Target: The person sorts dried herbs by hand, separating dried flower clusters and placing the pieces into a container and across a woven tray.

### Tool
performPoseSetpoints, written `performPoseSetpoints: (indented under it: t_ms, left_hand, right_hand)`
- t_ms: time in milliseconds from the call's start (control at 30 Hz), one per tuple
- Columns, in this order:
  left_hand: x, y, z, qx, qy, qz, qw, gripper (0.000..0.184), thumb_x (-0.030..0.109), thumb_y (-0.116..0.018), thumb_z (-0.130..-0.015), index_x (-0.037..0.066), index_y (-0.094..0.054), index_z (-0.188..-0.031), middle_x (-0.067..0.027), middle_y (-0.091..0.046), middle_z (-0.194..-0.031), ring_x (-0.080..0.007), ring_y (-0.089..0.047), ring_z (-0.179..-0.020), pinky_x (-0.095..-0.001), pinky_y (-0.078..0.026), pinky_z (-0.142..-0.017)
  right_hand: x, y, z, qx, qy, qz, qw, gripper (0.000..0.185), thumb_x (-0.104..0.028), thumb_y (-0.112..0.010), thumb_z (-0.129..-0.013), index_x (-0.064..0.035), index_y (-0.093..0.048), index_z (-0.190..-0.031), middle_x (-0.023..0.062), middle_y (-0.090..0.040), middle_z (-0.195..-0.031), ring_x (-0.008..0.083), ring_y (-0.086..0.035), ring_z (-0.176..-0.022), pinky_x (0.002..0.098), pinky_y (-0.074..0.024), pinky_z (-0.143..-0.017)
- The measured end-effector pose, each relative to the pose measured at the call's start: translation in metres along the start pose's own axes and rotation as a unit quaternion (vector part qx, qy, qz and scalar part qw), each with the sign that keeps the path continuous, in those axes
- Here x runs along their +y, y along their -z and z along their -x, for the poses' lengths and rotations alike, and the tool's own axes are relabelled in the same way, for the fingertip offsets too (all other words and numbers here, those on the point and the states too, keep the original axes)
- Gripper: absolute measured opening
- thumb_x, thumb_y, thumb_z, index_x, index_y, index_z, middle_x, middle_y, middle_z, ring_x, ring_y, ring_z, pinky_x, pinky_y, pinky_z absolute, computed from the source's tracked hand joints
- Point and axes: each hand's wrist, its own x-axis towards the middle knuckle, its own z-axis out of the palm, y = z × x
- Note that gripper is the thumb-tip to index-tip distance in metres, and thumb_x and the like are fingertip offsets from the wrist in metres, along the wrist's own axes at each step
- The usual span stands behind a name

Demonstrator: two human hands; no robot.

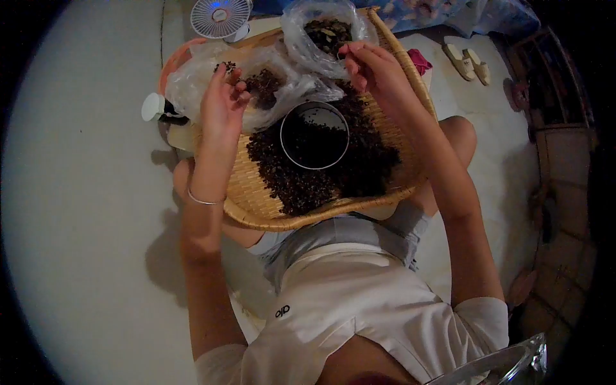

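Observation:
My left hand (223,96) is above a clear plastic bag (183,86), its fingers loosely bent and apart. Dark bits (226,66) show close behind its fingertips; whether they touch is unclear. At the edge of a second plastic bag (297,38) holding dark, leaf-like pieces (328,35), my right hand (367,64) has thumb and fingers pinched together. What the pinch holds is too small to make out. Between and below the hands, a round metal tin (325,115) with dark granules inside stands on a heap of dark dried bits (298,189). Reddish-brown bits (263,88) lie in the left bag.
A wide woven bamboo tray (247,206) rests across the lap and carries the bags and heap. Beyond it stands a small white fan (220,16). A white-lidded jar (154,107) is at the left, with slippers (459,62) on the floor at right.

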Motion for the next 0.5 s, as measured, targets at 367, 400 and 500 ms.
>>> performPoseSetpoints:
  t_ms: [367,400,500]
  left_hand:
    - [0.018,-0.003,0.026,-0.089,-0.120,0.031,0.988,0.023,0.013,-0.051,-0.085,0.006,-0.047,-0.107,0.0029,-0.042,-0.066,-0.0073,-0.037,-0.055,-0.0219,-0.029,-0.049]
    - [0.028,-0.012,0.043,-0.120,-0.176,0.026,0.977,0.022,0.013,-0.049,-0.086,0.005,-0.047,-0.107,0.0041,-0.039,-0.063,-0.0064,-0.033,-0.053,-0.0215,-0.026,-0.047]
    - [0.050,-0.036,0.124,-0.231,-0.220,0.158,0.934,0.031,0.019,-0.048,-0.087,0.005,-0.045,-0.114,-0.0039,-0.051,-0.084,-0.0102,-0.045,-0.079,-0.0284,-0.028,-0.078]
  right_hand:
    - [-0.004,0.001,0.001,0.017,0.037,0.031,0.999,0.021,-0.021,-0.048,-0.090,-0.0026,-0.054,-0.099,-0.0025,-0.045,-0.061,0.0053,-0.035,-0.047,0.0211,-0.0305,-0.044]
    - [-0.008,0.002,0.002,0.022,0.041,0.034,0.998,0.021,-0.021,-0.048,-0.090,-0.0026,-0.054,-0.099,-0.0025,-0.045,-0.061,0.0053,-0.035,-0.047,0.0211,-0.0305,-0.044]
    - [-0.011,0.015,0.001,0.010,0.024,0.161,0.987,0.022,-0.020,-0.048,-0.090,-0.0005,-0.056,-0.096,0.0003,-0.050,-0.064,0.0064,-0.041,-0.049,0.0226,-0.0374,-0.048]
